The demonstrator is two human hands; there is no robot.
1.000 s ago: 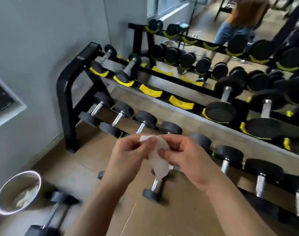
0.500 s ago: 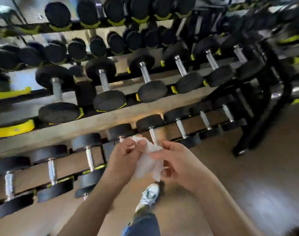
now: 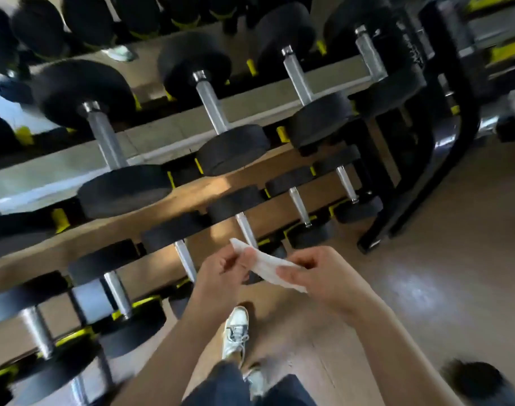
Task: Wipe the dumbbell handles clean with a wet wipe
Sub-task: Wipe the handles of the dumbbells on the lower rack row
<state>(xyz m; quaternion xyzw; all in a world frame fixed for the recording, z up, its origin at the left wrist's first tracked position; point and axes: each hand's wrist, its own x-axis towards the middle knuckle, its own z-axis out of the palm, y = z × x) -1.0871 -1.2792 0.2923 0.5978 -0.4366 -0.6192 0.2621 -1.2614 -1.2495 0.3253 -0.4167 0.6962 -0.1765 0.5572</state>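
Both hands are pinching a white wipe (image 3: 269, 268) between them, the left hand (image 3: 221, 271) and right hand (image 3: 317, 273) holding it just in front of the dumbbell rack (image 3: 443, 148).

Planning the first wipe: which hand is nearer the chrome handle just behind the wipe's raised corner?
Left. The left hand pinches the wet wipe right below that handle; the right hand holds the wipe's other end, farther off to the right.

White wipe (image 3: 275, 266), black dumbbells (image 3: 221, 121) with silver handles, yellow rack (image 3: 443, 159) cradles, white sneaker (image 3: 235, 329), brown-looking floor (image 3: 426, 288).
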